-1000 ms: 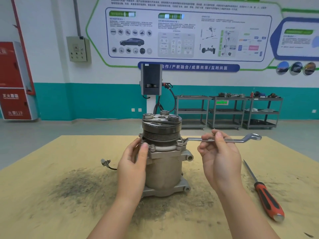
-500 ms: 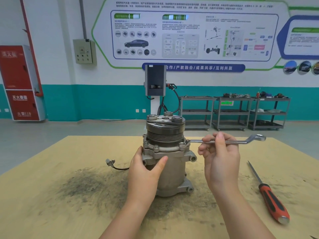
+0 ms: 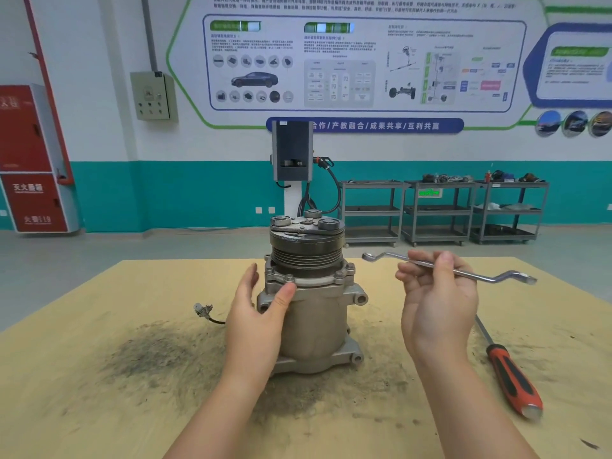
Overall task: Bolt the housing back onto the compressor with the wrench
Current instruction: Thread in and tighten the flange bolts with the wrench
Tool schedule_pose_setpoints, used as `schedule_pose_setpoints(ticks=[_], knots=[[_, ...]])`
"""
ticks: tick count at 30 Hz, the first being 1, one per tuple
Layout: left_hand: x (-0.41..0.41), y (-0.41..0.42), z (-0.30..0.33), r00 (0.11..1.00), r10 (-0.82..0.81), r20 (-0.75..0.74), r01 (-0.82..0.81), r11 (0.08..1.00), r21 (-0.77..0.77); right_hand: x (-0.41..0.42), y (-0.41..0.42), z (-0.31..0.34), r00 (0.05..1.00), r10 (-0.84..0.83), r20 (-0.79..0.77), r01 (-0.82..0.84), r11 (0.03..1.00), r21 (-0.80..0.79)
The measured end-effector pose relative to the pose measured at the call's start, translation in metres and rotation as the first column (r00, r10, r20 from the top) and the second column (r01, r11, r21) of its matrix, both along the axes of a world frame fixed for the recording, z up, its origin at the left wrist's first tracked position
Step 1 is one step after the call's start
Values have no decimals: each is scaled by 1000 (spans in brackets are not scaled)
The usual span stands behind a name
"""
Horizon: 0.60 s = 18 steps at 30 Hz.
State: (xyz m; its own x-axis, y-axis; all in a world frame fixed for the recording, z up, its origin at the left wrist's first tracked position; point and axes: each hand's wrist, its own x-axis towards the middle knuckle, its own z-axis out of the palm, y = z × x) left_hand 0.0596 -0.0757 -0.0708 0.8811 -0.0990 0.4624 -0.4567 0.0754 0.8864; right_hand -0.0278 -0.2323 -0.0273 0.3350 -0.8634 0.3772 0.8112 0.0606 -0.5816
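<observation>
Now steadying the compressor (image 3: 311,323) on the table (image 3: 99,409) with spread left hand (image 3: 261,323), pinching the wrench (image 3: 443,268) off the bolts in right hand (image 3: 437,306), likely moving to another bolt.

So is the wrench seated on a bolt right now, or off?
Off. The wrench is pinched in the right hand, and its ring end hangs in the air to the right of the compressor, touching no bolt.
</observation>
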Motion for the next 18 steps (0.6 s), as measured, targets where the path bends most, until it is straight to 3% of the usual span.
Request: schedule_pose_setpoints(ticks=[4,9,15,18], knots=[[-5,-3,4,985,95,147,-97,995,7,8,1,-4,995,95,-34,-96,995,-30],[-3,-8,7,997,58,44,-51,988,-148,11,-5,-3,986,153,-62,-159,983,-90],[0,-10,6,998,13,69,2,978,-208,20,-35,15,899,401,-175,-386,915,113],[3,-12,2,997,22,75,-7,981,-195,24,-43,15,872,447,-200,-431,894,122]])
